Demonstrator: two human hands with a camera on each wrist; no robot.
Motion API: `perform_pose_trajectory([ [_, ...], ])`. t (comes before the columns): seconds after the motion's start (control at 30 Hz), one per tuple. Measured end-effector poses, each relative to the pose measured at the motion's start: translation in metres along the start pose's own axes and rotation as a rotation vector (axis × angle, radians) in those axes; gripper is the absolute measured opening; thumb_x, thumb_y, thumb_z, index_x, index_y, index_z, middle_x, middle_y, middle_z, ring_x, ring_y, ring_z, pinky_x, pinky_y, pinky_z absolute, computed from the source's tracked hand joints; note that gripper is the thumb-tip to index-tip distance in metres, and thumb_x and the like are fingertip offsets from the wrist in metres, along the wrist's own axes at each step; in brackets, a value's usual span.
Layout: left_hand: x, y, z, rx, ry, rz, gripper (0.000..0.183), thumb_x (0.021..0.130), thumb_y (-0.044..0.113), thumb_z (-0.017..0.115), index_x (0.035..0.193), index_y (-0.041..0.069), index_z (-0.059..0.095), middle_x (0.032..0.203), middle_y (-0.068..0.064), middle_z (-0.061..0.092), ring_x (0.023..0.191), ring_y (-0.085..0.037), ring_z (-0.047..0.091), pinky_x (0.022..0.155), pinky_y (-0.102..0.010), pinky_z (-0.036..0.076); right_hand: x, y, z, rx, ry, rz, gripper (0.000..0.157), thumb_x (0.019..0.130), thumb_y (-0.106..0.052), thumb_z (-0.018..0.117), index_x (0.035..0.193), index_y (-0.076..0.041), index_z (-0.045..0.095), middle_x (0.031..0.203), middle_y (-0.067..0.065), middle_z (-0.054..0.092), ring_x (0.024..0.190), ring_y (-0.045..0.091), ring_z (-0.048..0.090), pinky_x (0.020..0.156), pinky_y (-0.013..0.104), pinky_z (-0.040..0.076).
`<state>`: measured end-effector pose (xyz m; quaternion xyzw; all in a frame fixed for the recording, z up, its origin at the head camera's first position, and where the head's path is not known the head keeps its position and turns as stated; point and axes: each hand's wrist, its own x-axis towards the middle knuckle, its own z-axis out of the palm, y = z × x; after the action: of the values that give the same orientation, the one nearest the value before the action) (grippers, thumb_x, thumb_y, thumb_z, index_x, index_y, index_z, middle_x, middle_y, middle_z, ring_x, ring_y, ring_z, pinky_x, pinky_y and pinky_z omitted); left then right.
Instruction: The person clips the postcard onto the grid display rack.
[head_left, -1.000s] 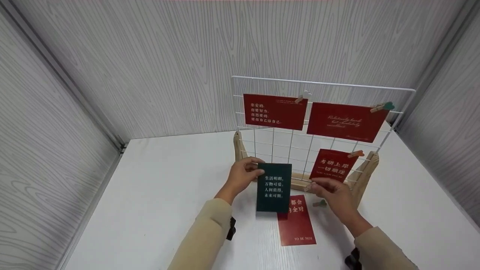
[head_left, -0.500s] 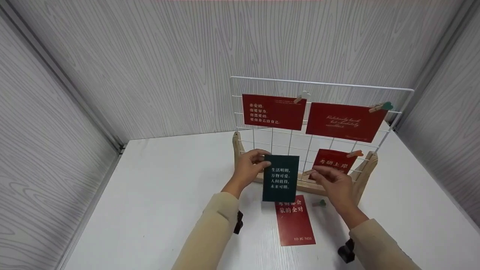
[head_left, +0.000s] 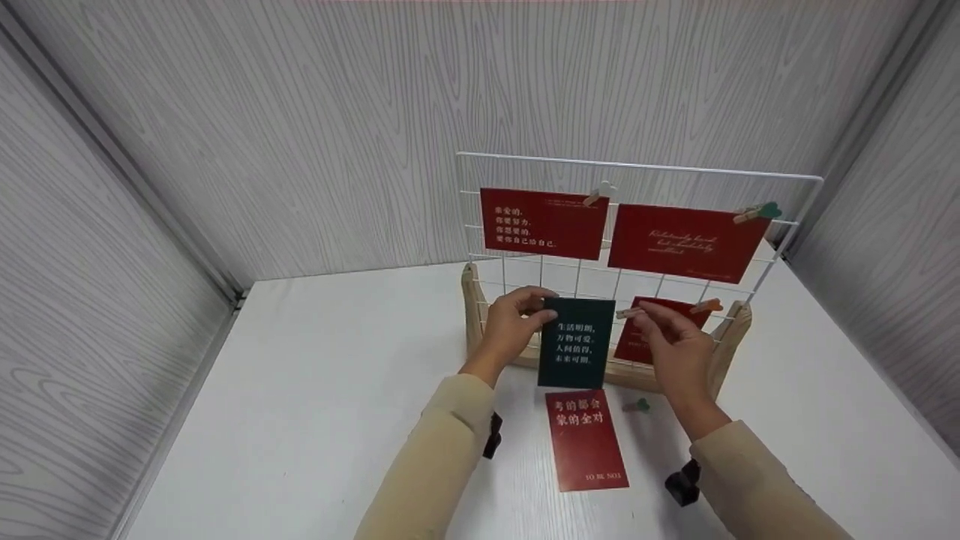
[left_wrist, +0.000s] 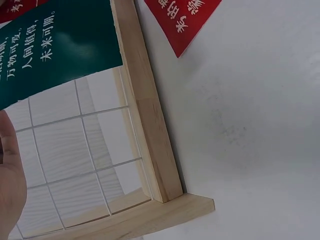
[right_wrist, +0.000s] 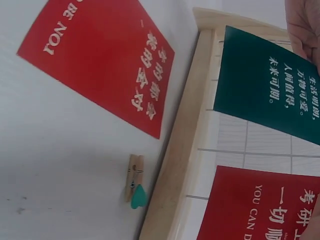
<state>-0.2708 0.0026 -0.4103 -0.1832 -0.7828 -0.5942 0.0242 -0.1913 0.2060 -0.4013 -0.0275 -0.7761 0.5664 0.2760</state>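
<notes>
My left hand [head_left: 511, 324] pinches a dark green card [head_left: 576, 343] with white characters by its upper left edge. The card is upright in front of the white wire grid [head_left: 525, 274] of a wooden-footed stand. Just right of the card, my right hand [head_left: 681, 352] pinches a small wooden clothespin [head_left: 628, 313], its tip close to the card's upper right corner. Behind the right fingers, a small red card [head_left: 634, 346] hangs from a clothespin with an orange heart [head_left: 707, 306]. In the right wrist view the green card [right_wrist: 267, 82] overlaps the stand's lower bar.
Two wide red cards hang higher on the grid, the left one [head_left: 544, 223] and the right one [head_left: 686, 244], each with a clothespin. A red card [head_left: 587, 442] lies on the white table, and a green-heart clothespin [right_wrist: 135, 181] lies near the stand's base [right_wrist: 182, 125].
My left hand has moved the green card up and right, closer to the grid, uncovering the red card on the table. My right hand has raised its clothespin toward the card's upper corner.
</notes>
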Motion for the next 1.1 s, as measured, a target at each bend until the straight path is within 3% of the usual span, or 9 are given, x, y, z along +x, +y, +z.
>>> perform_pose_trajectory([
  [0.27, 0.006, 0.002, 0.005, 0.035, 0.008, 0.024, 0.021, 0.079, 0.016, 0.061, 0.097, 0.028, 0.061, 0.082, 0.01, 0.059, 0.077, -0.007, 0.053, 0.067, -0.021, 0.046, 0.006, -0.011, 0.0, -0.047, 0.073, -0.035, 0.026, 0.08, -0.022, 0.06, 0.104, -0.012, 0.063, 0.091, 0.003, 0.063, 0.078, 0.013, 0.056, 0.067, 0.017, 0.044],
  [0.5, 0.009, 0.005, 0.008, 0.031, 0.026, 0.057, 0.021, 0.079, 0.013, 0.061, 0.097, 0.023, 0.062, 0.084, 0.01, 0.058, 0.079, -0.004, 0.054, 0.068, -0.02, 0.046, 0.021, 0.016, 0.002, -0.117, 0.081, -0.031, 0.026, 0.077, -0.037, 0.059, 0.102, -0.029, 0.063, 0.091, -0.011, 0.062, 0.079, 0.005, 0.056, 0.066, 0.018, 0.044],
  [0.8, 0.012, 0.005, 0.011, 0.077, 0.056, 0.093, 0.021, 0.078, 0.014, 0.061, 0.098, 0.021, 0.062, 0.085, 0.011, 0.058, 0.081, -0.004, 0.053, 0.069, -0.02, 0.044, 0.029, 0.014, 0.006, -0.089, 0.08, -0.131, 0.019, 0.077, -0.029, 0.062, 0.096, -0.028, 0.066, 0.089, -0.009, 0.063, 0.073, 0.007, 0.056, 0.061, 0.017, 0.044],
  [1.1, 0.015, 0.007, 0.016, 0.128, 0.089, 0.11, 0.018, 0.078, 0.014, 0.062, 0.095, 0.019, 0.063, 0.08, 0.012, 0.058, 0.077, -0.001, 0.053, 0.07, -0.02, 0.043, 0.033, 0.011, 0.009, -0.105, 0.058, -0.171, 0.018, 0.078, -0.027, 0.062, 0.094, -0.022, 0.068, 0.086, -0.009, 0.063, 0.07, 0.007, 0.055, 0.059, 0.018, 0.044],
])
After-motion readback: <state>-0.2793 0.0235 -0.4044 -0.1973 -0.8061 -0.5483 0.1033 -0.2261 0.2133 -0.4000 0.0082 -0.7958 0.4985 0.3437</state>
